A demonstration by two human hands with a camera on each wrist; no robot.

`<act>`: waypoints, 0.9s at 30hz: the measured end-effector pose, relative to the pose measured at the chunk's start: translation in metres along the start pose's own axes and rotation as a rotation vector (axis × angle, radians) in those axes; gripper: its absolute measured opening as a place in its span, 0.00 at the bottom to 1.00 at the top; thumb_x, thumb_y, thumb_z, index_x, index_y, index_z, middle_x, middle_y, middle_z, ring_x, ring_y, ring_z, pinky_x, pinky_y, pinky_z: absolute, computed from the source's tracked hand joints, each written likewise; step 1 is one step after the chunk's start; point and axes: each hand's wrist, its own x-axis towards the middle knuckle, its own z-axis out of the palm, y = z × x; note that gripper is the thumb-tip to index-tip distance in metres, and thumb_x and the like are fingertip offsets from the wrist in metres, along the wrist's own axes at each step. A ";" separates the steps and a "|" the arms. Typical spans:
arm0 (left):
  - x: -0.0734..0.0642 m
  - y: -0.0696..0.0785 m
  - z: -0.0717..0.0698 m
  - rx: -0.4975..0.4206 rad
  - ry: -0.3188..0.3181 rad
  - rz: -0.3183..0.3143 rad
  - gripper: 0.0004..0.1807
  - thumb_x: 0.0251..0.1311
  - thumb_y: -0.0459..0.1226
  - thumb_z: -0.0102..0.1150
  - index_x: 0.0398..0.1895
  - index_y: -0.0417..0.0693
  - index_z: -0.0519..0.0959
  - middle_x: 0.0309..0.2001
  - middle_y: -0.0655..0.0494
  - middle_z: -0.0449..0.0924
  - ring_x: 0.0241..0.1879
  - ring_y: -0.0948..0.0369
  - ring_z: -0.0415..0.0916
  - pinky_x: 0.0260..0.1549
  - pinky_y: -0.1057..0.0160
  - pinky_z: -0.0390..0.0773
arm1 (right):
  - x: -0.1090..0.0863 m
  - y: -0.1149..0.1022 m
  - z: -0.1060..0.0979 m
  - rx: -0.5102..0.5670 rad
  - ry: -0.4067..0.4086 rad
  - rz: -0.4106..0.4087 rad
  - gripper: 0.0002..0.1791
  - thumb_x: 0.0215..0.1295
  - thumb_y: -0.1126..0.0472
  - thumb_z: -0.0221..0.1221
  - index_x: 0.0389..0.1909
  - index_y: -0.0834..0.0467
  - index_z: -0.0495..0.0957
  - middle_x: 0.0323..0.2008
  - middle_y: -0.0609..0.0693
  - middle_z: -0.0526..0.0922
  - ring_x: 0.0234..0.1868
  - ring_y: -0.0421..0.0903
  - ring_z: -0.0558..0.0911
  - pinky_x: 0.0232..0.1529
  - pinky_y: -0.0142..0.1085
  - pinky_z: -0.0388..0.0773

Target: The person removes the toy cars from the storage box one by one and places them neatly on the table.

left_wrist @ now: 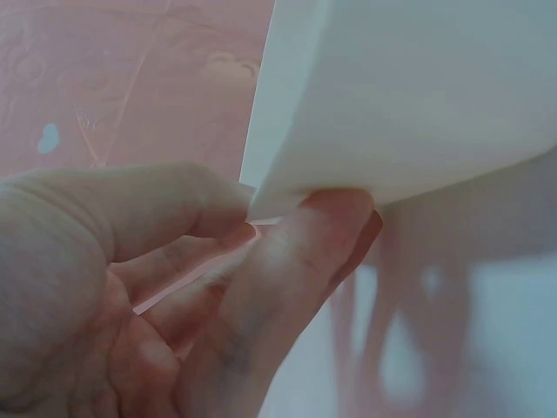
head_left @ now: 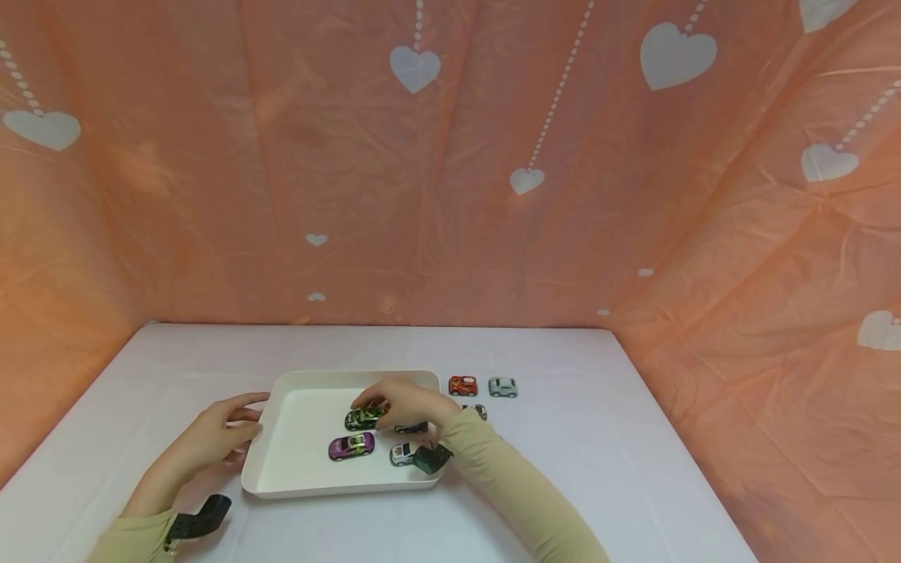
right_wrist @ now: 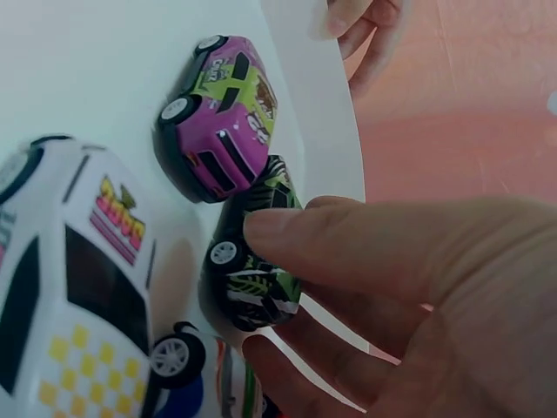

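My right hand (head_left: 404,403) reaches over the white tray (head_left: 303,438) and pinches a black-and-green patterned toy car (right_wrist: 252,270) between thumb and fingers. Just in front of that car, a purple and lime toy car (head_left: 351,446) sits on the tray floor. A white toy car (head_left: 403,454) with yellow checks is nearer the tray's front right, partly covered by the wrist camera. Another toy car (head_left: 411,428) lies under my right wrist, mostly hidden. At the tray's left end my left hand (head_left: 211,434) holds the rim, thumb and fingers around its edge (left_wrist: 287,192).
Right of the tray, a red toy car (head_left: 463,385) and a pale grey toy car (head_left: 503,387) stand on the white-covered table (head_left: 605,469). A third car (head_left: 481,410) there is partly behind my right sleeve. Orange heart-printed cloth (head_left: 464,258) hangs around the table.
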 end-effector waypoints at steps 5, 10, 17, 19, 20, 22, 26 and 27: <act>0.001 0.000 0.000 -0.001 -0.004 -0.019 0.31 0.63 0.29 0.53 0.68 0.31 0.57 0.52 0.26 0.70 0.32 0.55 0.77 0.24 0.57 0.79 | 0.000 -0.001 0.001 -0.011 -0.002 0.008 0.25 0.54 0.74 0.63 0.55 0.56 0.79 0.49 0.43 0.81 0.49 0.35 0.76 0.48 0.24 0.70; 0.002 -0.001 0.001 -0.004 0.001 -0.020 0.31 0.63 0.29 0.53 0.69 0.31 0.57 0.52 0.26 0.70 0.30 0.55 0.76 0.24 0.57 0.79 | 0.001 -0.001 0.001 0.004 -0.001 0.018 0.26 0.54 0.75 0.63 0.55 0.56 0.79 0.48 0.44 0.81 0.48 0.37 0.77 0.48 0.24 0.71; 0.002 0.000 0.000 -0.007 0.004 -0.012 0.31 0.63 0.29 0.53 0.68 0.31 0.57 0.52 0.26 0.70 0.30 0.55 0.76 0.24 0.57 0.80 | 0.002 0.000 0.002 -0.014 0.007 0.019 0.27 0.53 0.75 0.63 0.55 0.55 0.79 0.47 0.43 0.81 0.47 0.36 0.76 0.47 0.24 0.71; 0.002 0.000 0.000 -0.006 0.005 -0.011 0.31 0.63 0.29 0.53 0.68 0.31 0.57 0.52 0.26 0.70 0.30 0.55 0.76 0.24 0.57 0.80 | 0.003 -0.001 0.002 -0.020 0.009 0.020 0.27 0.52 0.76 0.63 0.55 0.55 0.79 0.47 0.43 0.81 0.47 0.36 0.76 0.47 0.24 0.71; 0.001 0.000 0.000 -0.004 0.004 -0.012 0.31 0.63 0.29 0.53 0.68 0.31 0.57 0.52 0.26 0.70 0.30 0.55 0.76 0.24 0.57 0.80 | 0.003 -0.001 0.002 -0.020 0.009 0.021 0.27 0.52 0.76 0.63 0.55 0.55 0.79 0.47 0.44 0.80 0.46 0.36 0.76 0.47 0.24 0.71; 0.002 -0.001 0.000 -0.004 0.003 -0.018 0.31 0.63 0.29 0.53 0.69 0.32 0.57 0.53 0.26 0.70 0.30 0.55 0.76 0.24 0.57 0.80 | 0.004 -0.001 0.003 -0.027 0.010 0.024 0.26 0.53 0.75 0.63 0.54 0.55 0.79 0.46 0.43 0.80 0.46 0.35 0.76 0.46 0.24 0.71; 0.002 -0.001 0.000 -0.007 -0.003 -0.026 0.31 0.63 0.29 0.53 0.69 0.32 0.57 0.53 0.27 0.69 0.32 0.55 0.77 0.25 0.57 0.80 | 0.005 0.000 0.006 -0.021 0.011 0.038 0.25 0.55 0.74 0.63 0.54 0.54 0.79 0.46 0.43 0.80 0.46 0.35 0.76 0.46 0.24 0.71; 0.002 -0.001 0.000 -0.008 -0.004 -0.026 0.31 0.63 0.29 0.53 0.69 0.32 0.57 0.53 0.26 0.69 0.32 0.55 0.77 0.25 0.57 0.80 | 0.005 0.001 0.006 -0.020 0.012 0.043 0.25 0.55 0.74 0.64 0.54 0.53 0.79 0.46 0.43 0.80 0.46 0.35 0.76 0.46 0.24 0.71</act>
